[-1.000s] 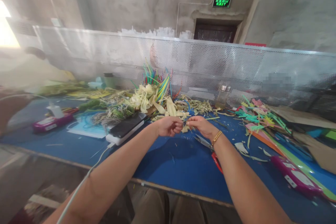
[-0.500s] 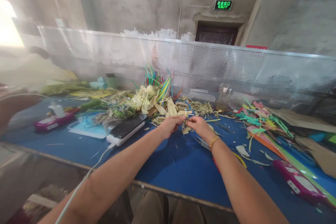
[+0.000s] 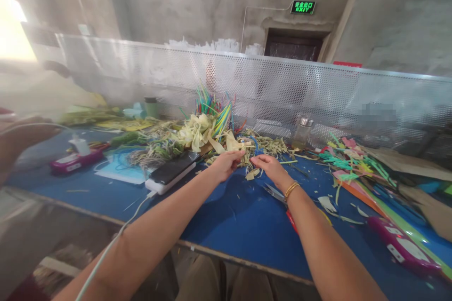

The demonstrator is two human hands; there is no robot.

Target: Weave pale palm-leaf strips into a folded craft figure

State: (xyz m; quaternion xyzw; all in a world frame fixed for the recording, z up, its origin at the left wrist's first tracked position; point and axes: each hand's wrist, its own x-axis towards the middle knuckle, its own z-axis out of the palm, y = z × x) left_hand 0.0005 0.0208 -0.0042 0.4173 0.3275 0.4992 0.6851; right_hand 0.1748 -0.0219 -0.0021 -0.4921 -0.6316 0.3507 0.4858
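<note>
My left hand (image 3: 226, 165) is closed in a pinch over the blue table, in front of a heap of dried husks (image 3: 270, 145). What its fingertips hold is too small to make out. Just to its right, my right hand (image 3: 270, 168) pinches with thumb and forefinger, a small gap between the two hands. A blue strand (image 3: 257, 146) rises right behind the right fingertips; whether they grip it I cannot tell. Scissors (image 3: 274, 192) with red and yellow handles lie partly hidden under my right forearm. Pale cream husks (image 3: 197, 132) are piled behind my left hand.
A phone (image 3: 173, 171) on a white power bank trails a cable along my left arm. Purple power strips (image 3: 402, 247) lie at both sides. Coloured stems (image 3: 212, 103), a glass bottle (image 3: 302, 132) and a perforated metal screen (image 3: 282, 77) stand behind. Another person's arm (image 3: 21, 138) shows at left.
My hands have drawn apart, from nearly touching to a small gap. The blue strand shows more clearly by the right fingertips, and more of the scissors is uncovered. The view has shifted slightly.
</note>
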